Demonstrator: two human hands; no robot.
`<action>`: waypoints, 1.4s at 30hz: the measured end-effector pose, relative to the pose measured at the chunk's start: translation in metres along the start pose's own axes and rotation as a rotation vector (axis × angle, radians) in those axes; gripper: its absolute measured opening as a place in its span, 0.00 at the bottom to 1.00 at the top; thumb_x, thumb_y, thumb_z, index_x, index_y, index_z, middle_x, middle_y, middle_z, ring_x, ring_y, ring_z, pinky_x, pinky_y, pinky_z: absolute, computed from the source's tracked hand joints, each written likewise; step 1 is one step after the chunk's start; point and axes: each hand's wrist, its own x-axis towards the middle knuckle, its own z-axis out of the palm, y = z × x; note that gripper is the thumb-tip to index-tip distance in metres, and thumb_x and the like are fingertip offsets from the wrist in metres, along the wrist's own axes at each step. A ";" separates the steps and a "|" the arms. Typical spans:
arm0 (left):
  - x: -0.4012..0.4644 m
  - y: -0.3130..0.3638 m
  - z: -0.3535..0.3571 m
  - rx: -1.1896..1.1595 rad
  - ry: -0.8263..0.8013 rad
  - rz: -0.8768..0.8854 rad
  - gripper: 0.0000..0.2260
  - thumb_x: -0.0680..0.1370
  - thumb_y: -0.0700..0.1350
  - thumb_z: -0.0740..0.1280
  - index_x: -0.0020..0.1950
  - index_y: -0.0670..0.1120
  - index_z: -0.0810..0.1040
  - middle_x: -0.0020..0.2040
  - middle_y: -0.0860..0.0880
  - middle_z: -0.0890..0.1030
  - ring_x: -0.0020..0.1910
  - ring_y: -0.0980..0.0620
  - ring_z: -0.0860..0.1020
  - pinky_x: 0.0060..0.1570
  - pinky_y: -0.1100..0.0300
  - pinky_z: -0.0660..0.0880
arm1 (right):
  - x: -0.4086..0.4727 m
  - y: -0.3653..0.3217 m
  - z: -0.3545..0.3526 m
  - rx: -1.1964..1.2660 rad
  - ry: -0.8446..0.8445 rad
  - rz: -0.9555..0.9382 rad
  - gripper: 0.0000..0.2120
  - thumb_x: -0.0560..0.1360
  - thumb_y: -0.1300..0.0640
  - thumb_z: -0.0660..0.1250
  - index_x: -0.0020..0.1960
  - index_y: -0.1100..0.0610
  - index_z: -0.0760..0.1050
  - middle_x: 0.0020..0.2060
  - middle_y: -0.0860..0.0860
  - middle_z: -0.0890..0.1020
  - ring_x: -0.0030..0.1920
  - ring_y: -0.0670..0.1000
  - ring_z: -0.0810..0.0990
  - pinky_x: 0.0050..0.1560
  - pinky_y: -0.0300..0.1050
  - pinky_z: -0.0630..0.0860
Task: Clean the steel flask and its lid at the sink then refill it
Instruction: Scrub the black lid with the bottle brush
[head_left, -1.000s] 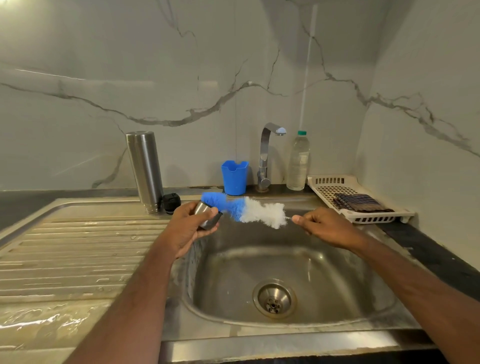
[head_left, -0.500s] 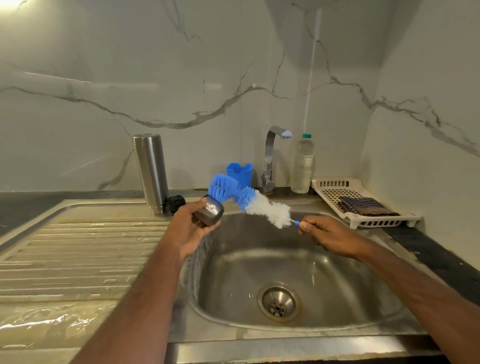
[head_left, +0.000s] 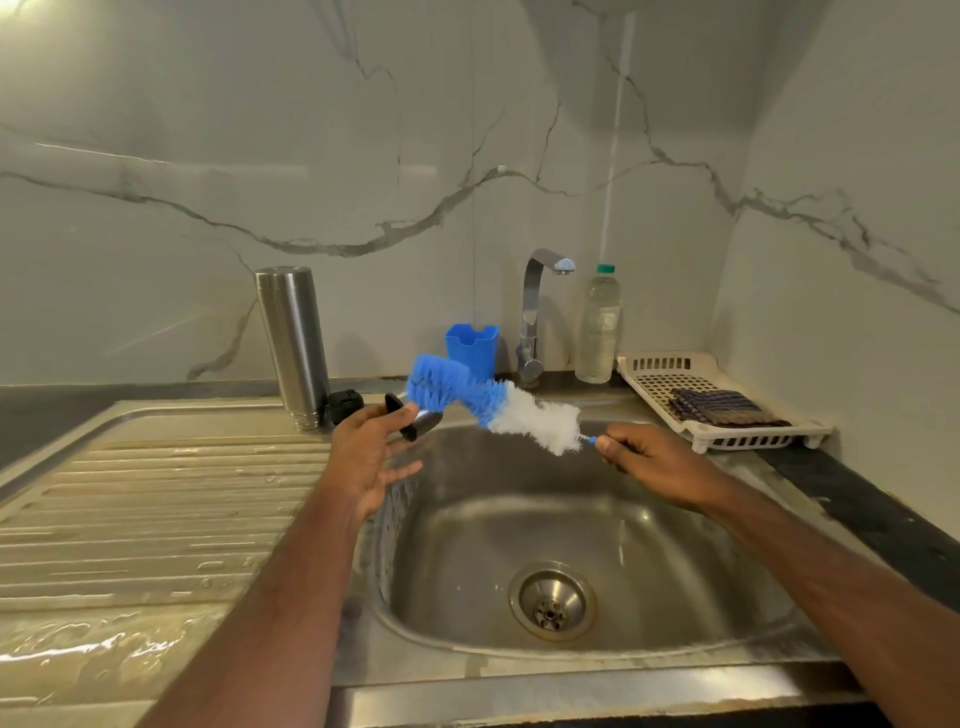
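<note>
L hand (head_left: 371, 457) is holding the flask lid (head_left: 415, 420) just left of frame centre, over the sink's (head_left: 727, 525) left rim. Thumb and upper fingers are pinching it; lower fingers are splaying loose below. Lid's black inner end is facing upper left, steel cap part pointing right toward the basin.

R hand (head_left: 660, 462) is gripping the bottle brush (head_left: 493, 405) handle, fingers curled round it, right of centre. Brush is running long-axis from the R grip up and left: white bristles next to the hand, blue bristles at the far tip. Blue tip is bending over and touching the lid's top, so tool and lid are meeting at the L hand.

Key relation: lid is lying up-left of the R grip, straight along the brush axis. Only the tip is reaching it. Judging the step as scrubbing the lid; the next stroke prob needs a push along that axis, or the L hand turning the lid's open side toward the bristles. Can't tell which face is open from here.

Steel flask (head_left: 292, 345) is standing upside down, mouth down, on the drainboard, left of centre, well apart from both hands; L hand is nearer. Small black cap (head_left: 345, 406) is sitting just beside its base. Tap (head_left: 540, 306) isn't showing any water running.
</note>
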 end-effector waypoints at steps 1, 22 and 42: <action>0.000 -0.001 -0.001 0.020 0.008 0.004 0.18 0.73 0.43 0.77 0.61 0.42 0.80 0.54 0.43 0.86 0.54 0.43 0.85 0.55 0.39 0.80 | 0.000 -0.002 0.000 0.004 0.010 0.002 0.17 0.83 0.48 0.60 0.36 0.46 0.72 0.32 0.47 0.77 0.35 0.47 0.74 0.39 0.46 0.69; 0.008 -0.011 0.005 -0.016 -0.094 0.129 0.26 0.66 0.25 0.76 0.61 0.41 0.76 0.59 0.39 0.81 0.57 0.42 0.83 0.55 0.51 0.82 | 0.004 0.010 0.004 0.055 0.039 0.087 0.18 0.83 0.46 0.61 0.35 0.49 0.73 0.33 0.51 0.78 0.38 0.55 0.78 0.43 0.54 0.75; 0.006 -0.015 0.006 0.392 0.016 0.463 0.32 0.61 0.34 0.84 0.62 0.47 0.78 0.56 0.50 0.83 0.53 0.51 0.84 0.51 0.59 0.81 | 0.001 0.002 0.004 0.056 0.030 0.080 0.20 0.83 0.45 0.60 0.35 0.51 0.73 0.33 0.51 0.79 0.36 0.51 0.77 0.41 0.48 0.72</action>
